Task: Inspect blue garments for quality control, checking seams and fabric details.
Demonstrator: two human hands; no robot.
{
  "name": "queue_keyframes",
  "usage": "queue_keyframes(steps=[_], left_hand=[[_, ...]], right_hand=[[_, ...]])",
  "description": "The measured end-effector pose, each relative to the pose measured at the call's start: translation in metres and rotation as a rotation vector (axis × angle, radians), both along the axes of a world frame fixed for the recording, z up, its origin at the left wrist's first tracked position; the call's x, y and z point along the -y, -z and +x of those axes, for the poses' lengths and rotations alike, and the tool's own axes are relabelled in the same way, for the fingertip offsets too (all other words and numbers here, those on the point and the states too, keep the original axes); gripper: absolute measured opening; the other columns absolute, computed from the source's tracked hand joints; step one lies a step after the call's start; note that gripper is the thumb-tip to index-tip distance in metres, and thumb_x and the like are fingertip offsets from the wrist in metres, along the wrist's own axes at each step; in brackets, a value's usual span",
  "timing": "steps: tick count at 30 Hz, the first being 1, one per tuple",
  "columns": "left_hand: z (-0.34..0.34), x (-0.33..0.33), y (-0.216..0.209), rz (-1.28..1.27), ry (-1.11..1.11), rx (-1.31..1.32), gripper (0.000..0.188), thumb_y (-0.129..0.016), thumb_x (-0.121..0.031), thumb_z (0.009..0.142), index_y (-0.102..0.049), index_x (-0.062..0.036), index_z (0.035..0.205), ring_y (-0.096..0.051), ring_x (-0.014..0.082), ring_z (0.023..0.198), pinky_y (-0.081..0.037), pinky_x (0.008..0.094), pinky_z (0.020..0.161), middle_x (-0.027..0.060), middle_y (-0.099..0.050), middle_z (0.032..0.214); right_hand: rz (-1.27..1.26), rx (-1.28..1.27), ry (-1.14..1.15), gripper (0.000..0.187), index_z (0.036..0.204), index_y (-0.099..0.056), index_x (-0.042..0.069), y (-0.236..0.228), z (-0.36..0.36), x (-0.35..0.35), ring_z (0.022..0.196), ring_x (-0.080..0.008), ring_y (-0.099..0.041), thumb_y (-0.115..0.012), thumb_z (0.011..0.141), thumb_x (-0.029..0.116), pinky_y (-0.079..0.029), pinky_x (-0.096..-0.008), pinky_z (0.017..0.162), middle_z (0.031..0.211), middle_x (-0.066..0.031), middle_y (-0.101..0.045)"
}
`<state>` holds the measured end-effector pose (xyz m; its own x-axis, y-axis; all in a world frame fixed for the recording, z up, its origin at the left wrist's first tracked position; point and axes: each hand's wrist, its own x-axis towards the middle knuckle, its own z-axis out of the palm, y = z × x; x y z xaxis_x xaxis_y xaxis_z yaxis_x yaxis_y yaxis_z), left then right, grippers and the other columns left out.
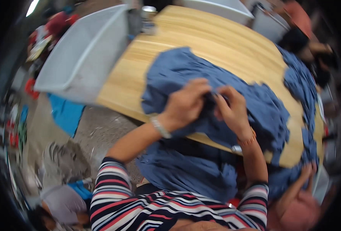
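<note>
Both my hands are raised close together over a heap of blue cloth (170, 71) spread on the wooden table. My left hand (186, 102) is closed, its fingertips pinched and a pale band round the wrist. Facing it, my right hand (234, 111) is closed too, thumb against fingers, with an orange bracelet at the wrist. Between the fingertips is a small dark thing (209, 103), too blurred to name. More blue cloth (186, 169) lies below the table edge, over my lap.
A white plastic tub (82, 50) stands left of the table (216, 29). A can (148, 20) is at its far left corner. More blue cloth (299, 77) lies along the right side, where another person's hands (308, 171) show. Bright blue cloth (66, 111) is on the floor.
</note>
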<state>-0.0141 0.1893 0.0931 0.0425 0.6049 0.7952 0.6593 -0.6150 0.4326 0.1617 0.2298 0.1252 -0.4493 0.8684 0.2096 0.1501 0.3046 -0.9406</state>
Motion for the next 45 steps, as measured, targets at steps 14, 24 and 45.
queue_keyframes(steps=[14,24,45], left_hand=[[0.007,0.009,0.033,-0.996,0.509,0.565,0.026,-0.068,-0.006,0.088,-0.061,0.0042,0.111,-0.058,0.006,0.064,-0.045,0.0207,0.057,0.0034,-0.063,0.084],[0.013,0.013,0.028,-0.896,0.681,0.931,0.012,-0.067,-0.007,0.091,-0.064,-0.0015,0.101,-0.06,0.0078,0.067,-0.046,0.0213,0.059,0.0021,-0.062,0.077],[0.02,0.014,0.007,-0.811,0.501,0.841,0.004,-0.063,-0.003,0.091,-0.065,0.0005,0.092,-0.049,0.0007,0.072,-0.039,0.0179,0.061,-0.0055,-0.06,0.081]], right_hand=[[-0.32,-0.299,-0.076,0.017,0.105,-0.055,-0.004,-0.005,0.017,-0.011,0.075,-0.0172,-0.071,-0.057,0.098,0.011,-0.06,-0.0241,0.064,0.091,-0.0076,-0.061],[-0.068,-0.14,-0.093,0.015,0.1,-0.061,-0.004,0.005,0.02,-0.017,0.079,-0.0076,-0.064,-0.063,0.095,0.01,-0.055,-0.0205,0.07,0.089,-0.0032,-0.063],[0.421,0.049,-0.161,0.02,0.099,-0.065,-0.001,0.008,0.039,0.0,0.076,-0.0182,-0.063,-0.068,0.08,-0.004,-0.051,-0.0278,0.068,0.089,-0.0102,-0.063]])
